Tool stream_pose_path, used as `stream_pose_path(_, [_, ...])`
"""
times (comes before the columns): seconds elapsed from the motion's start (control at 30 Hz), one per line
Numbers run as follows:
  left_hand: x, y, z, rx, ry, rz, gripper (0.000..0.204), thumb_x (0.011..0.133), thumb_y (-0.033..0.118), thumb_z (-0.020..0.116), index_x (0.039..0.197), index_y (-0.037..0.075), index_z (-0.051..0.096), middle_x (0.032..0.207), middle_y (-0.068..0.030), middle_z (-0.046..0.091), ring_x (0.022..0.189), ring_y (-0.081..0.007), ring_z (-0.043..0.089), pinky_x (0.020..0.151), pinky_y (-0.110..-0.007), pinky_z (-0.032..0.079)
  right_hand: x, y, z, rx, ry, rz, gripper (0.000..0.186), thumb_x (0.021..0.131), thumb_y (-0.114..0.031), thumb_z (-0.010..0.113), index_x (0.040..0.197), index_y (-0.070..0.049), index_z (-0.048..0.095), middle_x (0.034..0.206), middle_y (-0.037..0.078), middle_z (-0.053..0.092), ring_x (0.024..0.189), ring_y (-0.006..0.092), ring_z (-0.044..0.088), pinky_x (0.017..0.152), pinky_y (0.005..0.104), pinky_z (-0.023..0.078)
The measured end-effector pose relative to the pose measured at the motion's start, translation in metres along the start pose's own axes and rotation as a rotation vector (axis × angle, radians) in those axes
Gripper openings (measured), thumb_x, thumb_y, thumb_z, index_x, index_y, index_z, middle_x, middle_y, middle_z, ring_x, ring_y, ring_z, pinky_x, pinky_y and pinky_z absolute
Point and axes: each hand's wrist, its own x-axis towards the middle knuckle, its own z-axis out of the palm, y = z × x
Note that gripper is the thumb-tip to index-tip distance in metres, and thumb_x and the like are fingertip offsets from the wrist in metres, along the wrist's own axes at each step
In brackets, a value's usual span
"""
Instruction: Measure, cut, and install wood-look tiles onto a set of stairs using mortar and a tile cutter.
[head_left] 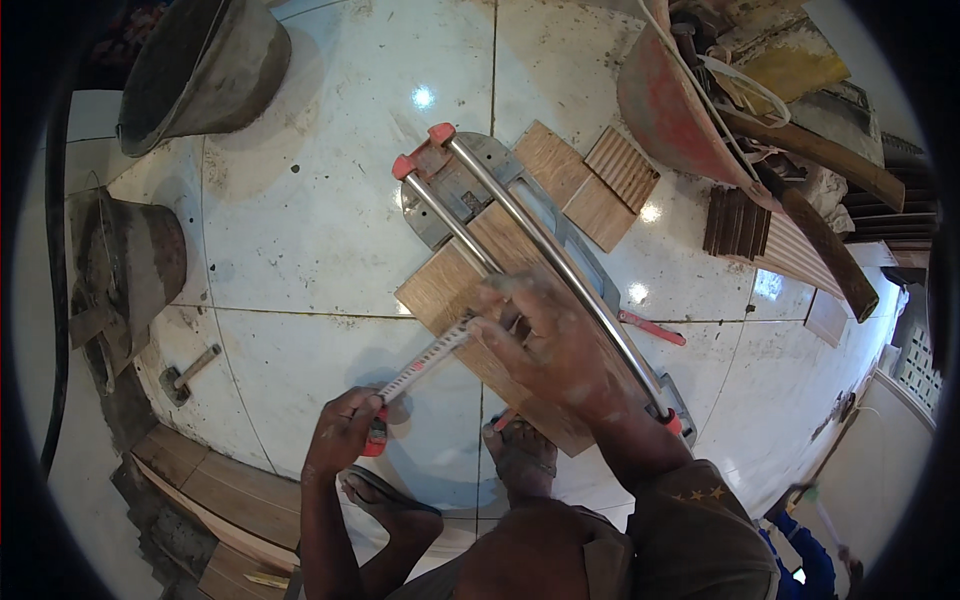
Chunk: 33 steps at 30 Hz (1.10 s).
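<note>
My left hand (343,430) grips a red tape measure (376,435), its pale blade (420,365) pulled out up to the right. My right hand (530,345) is over a wood-look tile (435,290), fingers curled at the blade's far end; what they hold is partly hidden and blurred. The tile lies on a manual tile cutter (425,215) with two steel rails (555,260) and red end caps. A red-handled tool (650,325) rests beside the cutter's right side. My bare foot (520,455) is against the tile's near edge.
Two grimy buckets (225,90) (140,280) and a hammer (190,370) are on the left. Cut tile pieces (585,190) and a reddish wheelbarrow (650,90) holding materials are upper right. A wood-look step (210,480) is lower left. Someone in blue sleeves (800,550) is at lower right.
</note>
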Motion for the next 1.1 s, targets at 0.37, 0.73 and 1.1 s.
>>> stream_pose_path(0.37, [0.048, 0.034, -0.036, 0.207, 0.015, -0.044, 0.033, 0.104, 0.027, 0.057, 0.096, -0.002, 0.07, 0.075, -0.0083, 0.065, 0.07, -0.015, 0.059, 0.067, -0.033, 0.05, 0.062, 0.07, -0.065, -0.368, 0.151, -0.057, 0.019, 0.09, -0.011, 0.076, 0.107, -0.003, 0.076, 0.092, 0.013, 0.069, 0.079, 0.0274, 0.069, 0.072, 0.0363, 0.057])
stream_pose_path(0.73, [0.092, 0.061, -0.029, 0.287, -0.049, 0.02, 0.024, 0.101, 0.022, 0.058, 0.096, 0.002, 0.07, 0.076, -0.0145, 0.067, 0.066, -0.0243, 0.062, 0.067, -0.037, 0.05, 0.086, 0.099, -0.047, -0.338, -0.016, -0.413, 0.034, 0.079, -0.026, 0.086, 0.108, -0.01, 0.081, 0.099, 0.004, 0.06, 0.09, 0.0219, 0.06, 0.076, 0.0348, 0.05])
stream_pose_path(1.1, [0.094, 0.066, -0.032, 0.345, -0.037, 0.022, 0.022, 0.1, 0.022, 0.061, 0.098, 0.002, 0.071, 0.08, -0.0155, 0.069, 0.07, -0.0322, 0.064, 0.071, -0.039, 0.051, 0.098, 0.099, -0.045, -0.346, -0.112, -0.411, 0.026, 0.086, -0.029, 0.078, 0.106, -0.013, 0.081, 0.122, 0.009, 0.059, 0.107, 0.0274, 0.054, 0.093, 0.0398, 0.042])
